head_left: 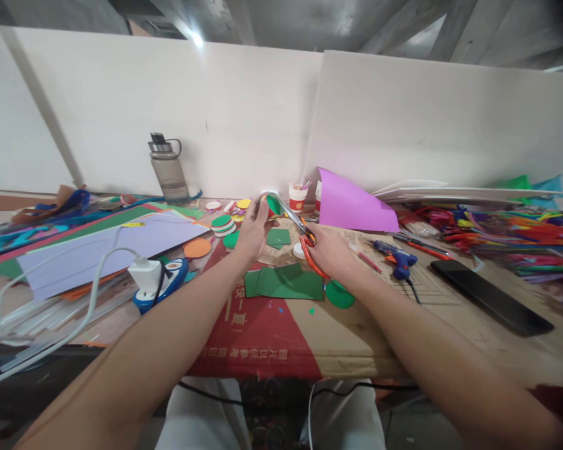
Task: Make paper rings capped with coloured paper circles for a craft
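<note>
My left hand [254, 228] is raised over the middle of the table, its fingers closed on a small round green and red piece [273, 205]. My right hand [329, 251] grips the orange handles of a pair of scissors [294, 219], whose metal blades point up and left to the edge of that piece. Below the hands, green paper pieces [291, 282] lie on the cardboard, with a green disc [340, 295] beside them. A smaller green rectangle [278, 237] lies between my hands. Left of my left hand sits a stack of discs [223, 225].
A blue glue gun [396, 257], a black phone [490, 295] and colourful pipe cleaners [520, 231] lie on the right. A bottle [167, 169], lilac sheets [117, 250] and a blue-white power strip [164, 284] are on the left. Purple paper [351, 203] and a cup [298, 197] stand behind.
</note>
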`<state>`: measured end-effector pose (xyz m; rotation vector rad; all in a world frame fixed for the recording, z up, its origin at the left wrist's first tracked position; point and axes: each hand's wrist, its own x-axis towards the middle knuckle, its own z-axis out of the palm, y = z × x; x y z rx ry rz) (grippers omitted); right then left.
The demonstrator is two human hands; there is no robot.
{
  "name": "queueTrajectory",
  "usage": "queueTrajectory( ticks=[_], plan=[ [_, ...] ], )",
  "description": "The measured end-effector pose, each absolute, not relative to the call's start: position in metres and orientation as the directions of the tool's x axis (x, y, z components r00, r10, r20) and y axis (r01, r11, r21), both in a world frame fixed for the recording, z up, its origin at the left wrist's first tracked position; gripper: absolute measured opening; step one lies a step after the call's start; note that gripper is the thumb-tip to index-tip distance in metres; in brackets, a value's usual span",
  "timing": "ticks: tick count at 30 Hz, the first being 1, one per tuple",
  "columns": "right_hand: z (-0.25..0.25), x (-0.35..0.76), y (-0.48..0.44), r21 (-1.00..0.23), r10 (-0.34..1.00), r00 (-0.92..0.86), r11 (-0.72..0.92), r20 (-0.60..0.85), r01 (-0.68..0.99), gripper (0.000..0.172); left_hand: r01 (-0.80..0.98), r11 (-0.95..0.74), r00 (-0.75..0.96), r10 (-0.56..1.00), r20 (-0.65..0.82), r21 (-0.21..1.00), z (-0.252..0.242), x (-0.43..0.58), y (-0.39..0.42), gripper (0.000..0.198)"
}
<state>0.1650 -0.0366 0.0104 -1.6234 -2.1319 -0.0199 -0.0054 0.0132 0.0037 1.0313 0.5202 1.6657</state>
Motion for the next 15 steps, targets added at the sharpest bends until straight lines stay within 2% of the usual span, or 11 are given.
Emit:
queueTrajectory(
  ticks=[10,15],
  plan=[
    [0.0076,0.1685,-0.0326,-0.188,0.890,-0.206,0.302,0.406,0.935,0.025,-0.577,-0.339,-0.030,0.918,0.396,0.743,0.0080,-0.0092,0.0133,0.029],
    [0.0050,0.1703,-0.0313,-0.154,0.883,-0.195,0.283,0.426,0.947,0.033,-0.564,-0.303,-0.008,0.932,0.362,0.768,0.0093,-0.0100,0.0142,0.035]
  ],
)
